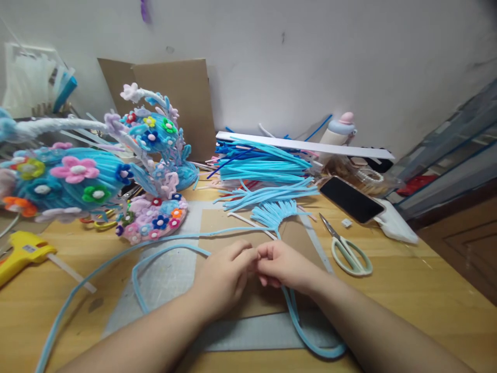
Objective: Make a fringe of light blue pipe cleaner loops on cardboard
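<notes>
My left hand (pixel 229 274) and my right hand (pixel 281 264) meet over a brown cardboard sheet (pixel 252 305). Both have their fingers closed, fingertips touching; what they pinch is too small and hidden to name. Long light-blue fuzzy stems (pixel 116 259) run out from around both hands, to the left and down to the right. Just beyond the hands lies a fan of light-blue loops (pixel 274 213), joined to a long stem. The cardboard rests on a grey mat (pixel 166 274).
Scissors (pixel 345 251) and a phone (pixel 351 199) lie at the right. Behind is a pile of blue stems (pixel 264 163). Flower-covered lamp-like crafts (pixel 70 181) stand at the left, near a yellow glue gun (pixel 25 254). A bottle (pixel 337 132) stands at the back.
</notes>
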Action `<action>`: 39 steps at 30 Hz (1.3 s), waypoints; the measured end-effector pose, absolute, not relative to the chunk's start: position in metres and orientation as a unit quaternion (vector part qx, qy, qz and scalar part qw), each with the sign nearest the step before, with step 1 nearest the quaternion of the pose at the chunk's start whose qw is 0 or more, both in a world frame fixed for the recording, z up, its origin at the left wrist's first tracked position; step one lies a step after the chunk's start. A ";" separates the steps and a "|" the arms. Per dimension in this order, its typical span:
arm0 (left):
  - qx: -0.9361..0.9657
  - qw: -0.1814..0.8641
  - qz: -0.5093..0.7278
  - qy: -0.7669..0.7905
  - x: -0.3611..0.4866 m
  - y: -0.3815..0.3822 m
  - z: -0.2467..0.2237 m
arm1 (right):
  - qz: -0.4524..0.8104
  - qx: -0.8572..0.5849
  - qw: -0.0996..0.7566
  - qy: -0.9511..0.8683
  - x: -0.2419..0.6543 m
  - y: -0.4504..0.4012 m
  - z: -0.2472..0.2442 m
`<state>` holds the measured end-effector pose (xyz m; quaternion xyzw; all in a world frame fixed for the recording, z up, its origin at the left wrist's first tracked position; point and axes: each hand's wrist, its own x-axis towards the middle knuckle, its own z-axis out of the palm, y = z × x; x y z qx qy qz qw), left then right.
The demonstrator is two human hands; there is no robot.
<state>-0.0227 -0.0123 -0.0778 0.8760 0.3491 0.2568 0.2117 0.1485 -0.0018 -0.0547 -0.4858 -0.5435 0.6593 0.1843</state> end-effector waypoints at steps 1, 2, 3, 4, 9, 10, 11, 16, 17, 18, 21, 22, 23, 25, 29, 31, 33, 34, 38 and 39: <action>0.876 0.216 0.249 0.352 -0.023 -0.012 -0.077 | 0.664 -0.485 0.179 -0.540 0.149 -0.002 -0.055; 0.876 0.222 0.243 0.353 -0.023 -0.012 -0.076 | 0.667 -0.484 0.177 -0.538 0.149 -0.002 -0.056; 0.876 0.225 0.238 0.354 -0.023 -0.012 -0.075 | 0.669 -0.483 0.177 -0.536 0.149 -0.002 -0.057; 0.877 0.226 0.235 0.353 -0.024 -0.012 -0.075 | 0.670 -0.482 0.177 -0.536 0.150 -0.001 -0.058; 0.876 0.225 0.238 0.355 -0.027 -0.013 -0.075 | 0.675 -0.478 0.181 -0.532 0.152 0.000 -0.058; 0.871 0.231 0.244 0.358 -0.027 -0.013 -0.075 | 0.677 -0.475 0.182 -0.532 0.153 0.000 -0.058; 0.864 0.243 0.253 0.360 -0.027 -0.014 -0.075 | 0.678 -0.473 0.184 -0.533 0.153 0.000 -0.058; 0.791 0.364 0.328 0.367 -0.025 -0.013 -0.077 | 0.649 -0.475 0.208 -0.557 0.150 -0.002 -0.062; 0.768 0.392 0.341 0.374 -0.024 -0.012 -0.078 | 0.641 -0.476 0.211 -0.564 0.149 -0.003 -0.062; 0.740 0.426 0.351 0.384 -0.023 -0.011 -0.080 | 0.635 -0.475 0.215 -0.569 0.148 -0.004 -0.062; 0.635 0.550 0.367 0.399 -0.021 -0.008 -0.082 | 0.628 -0.465 0.229 -0.581 0.147 -0.005 -0.061; 0.600 0.590 0.368 0.397 -0.020 -0.008 -0.083 | 0.626 -0.461 0.234 -0.583 0.146 -0.006 -0.060; 0.569 0.622 0.369 0.392 -0.020 -0.007 -0.083 | 0.625 -0.458 0.239 -0.585 0.147 -0.006 -0.060; 0.529 0.661 0.370 0.382 -0.019 -0.007 -0.082 | 0.621 -0.450 0.249 -0.591 0.147 -0.006 -0.058; 0.495 0.678 0.386 0.383 -0.018 -0.007 -0.081 | 0.594 -0.438 0.276 -0.615 0.146 -0.007 -0.056; 0.492 0.683 0.390 0.373 -0.017 -0.007 -0.081 | 0.580 -0.444 0.287 -0.619 0.145 -0.008 -0.056; 0.509 0.681 0.391 0.353 -0.016 -0.007 -0.082 | 0.592 -0.455 0.285 -0.601 0.144 -0.008 -0.057; 0.522 0.676 0.391 0.342 -0.017 -0.006 -0.082 | 0.607 -0.460 0.281 -0.584 0.143 -0.008 -0.058; 0.632 0.569 0.382 0.362 -0.022 -0.006 -0.080 | 0.667 -0.467 0.272 -0.513 0.145 -0.005 -0.064; 0.674 0.516 0.375 0.373 -0.024 -0.006 -0.078 | 0.680 -0.465 0.274 -0.496 0.147 -0.004 -0.065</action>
